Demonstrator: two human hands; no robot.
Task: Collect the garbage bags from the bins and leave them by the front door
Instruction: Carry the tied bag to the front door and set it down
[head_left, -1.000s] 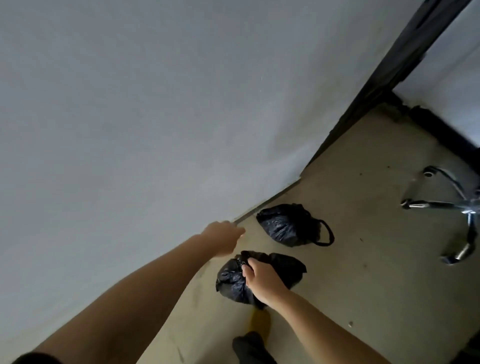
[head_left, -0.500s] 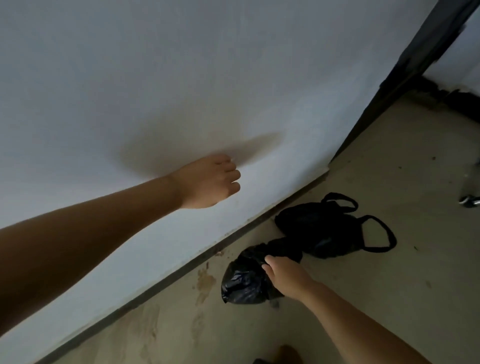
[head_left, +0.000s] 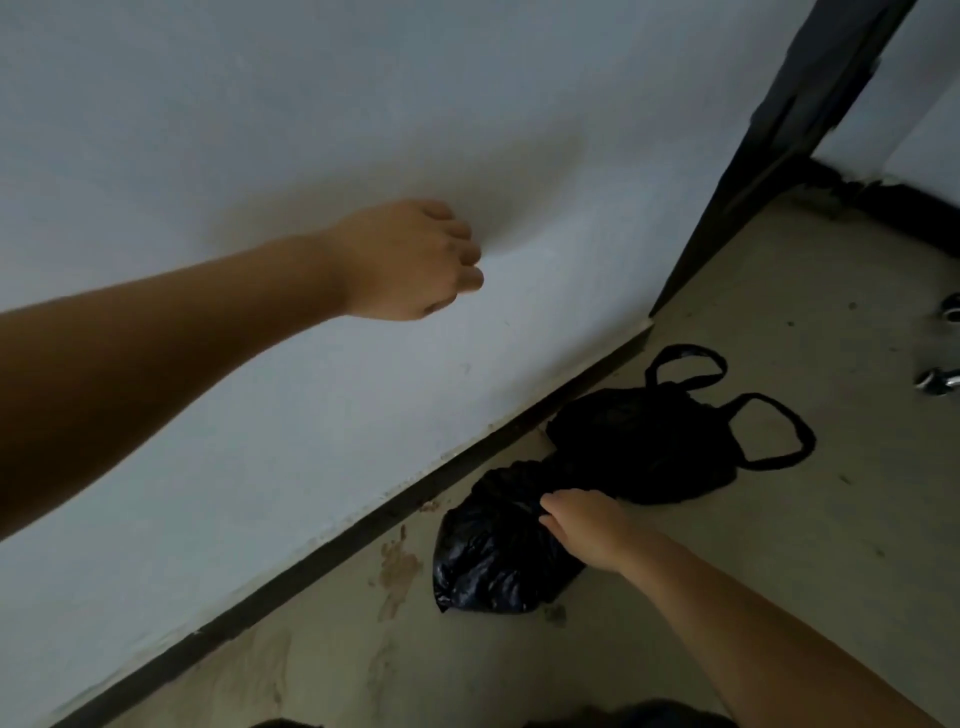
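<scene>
Resting your right hand (head_left: 587, 527) on the gathered neck of the near garbage bag (head_left: 493, 561), you are curling the fingers over the bunched black plastic where it is narrowing. The fingertips are hidden behind the back of the hand, so how tightly they are closing cannot be told. That bag is lying on the floor (head_left: 779, 545) just beside the dark skirting (head_left: 322, 561) at the foot of the wall (head_left: 260, 130). It is sagging and creasing and its film is glinting, so I judge it to be soft, light and rather slippery. The twisted neck is looking like the best place to take hold, because the belly would be sliding and stretching under a pinch, and thin film may be tearing if you are dragging it across the rough floor.

Beyond it, touching its top end, the second garbage bag (head_left: 644, 447) is lying on the floor near the corner where the wall is meeting the dark door frame (head_left: 779, 130). Its two loop handles (head_left: 769, 436) are lying open on the floor toward the right, and they are offering the firmest hold.

Your left hand (head_left: 410, 260) is hanging up by the wall with its fingers loosely curled and nothing in it. Whether it is touching the wall cannot be told. Chrome chair castors (head_left: 940, 376) are showing at the right edge, well apart from the bags.
</scene>
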